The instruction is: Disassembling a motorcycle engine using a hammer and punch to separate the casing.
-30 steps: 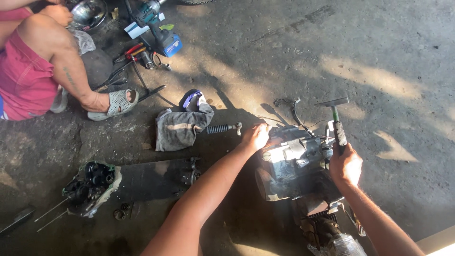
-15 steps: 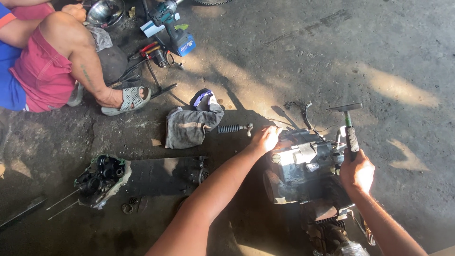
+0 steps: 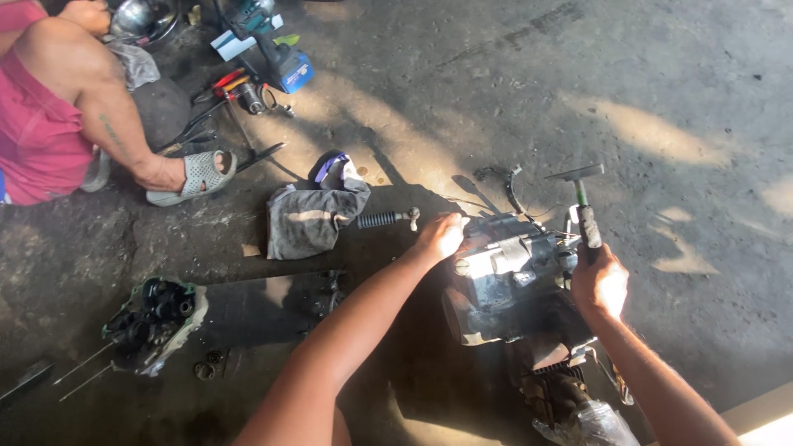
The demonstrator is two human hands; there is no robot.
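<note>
Head view looks down on a small engine block [image 3: 508, 285] sitting on the concrete floor [image 3: 661, 99], dark and greasy, with its cylinder end pointing back toward the person. The right hand [image 3: 600, 285] is wrapped tight around the handle of a hammer [image 3: 582, 206], which stands nearly upright, head at the top, just off the right side of the engine and slightly above it. So the hammer's long axis runs up and away from the hand, and the engine lies to the left of that hand and close by. The left hand [image 3: 439, 235] rests on the engine's upper left corner, fingers curled against the casing; whether it grips anything small there I cannot tell. A ribbed footpeg [image 3: 387, 219] lies on the floor just left of it, beside a crumpled grey rag [image 3: 310, 219]. Another person sits well apart at the far left, among scattered tools [image 3: 239, 91].
</note>
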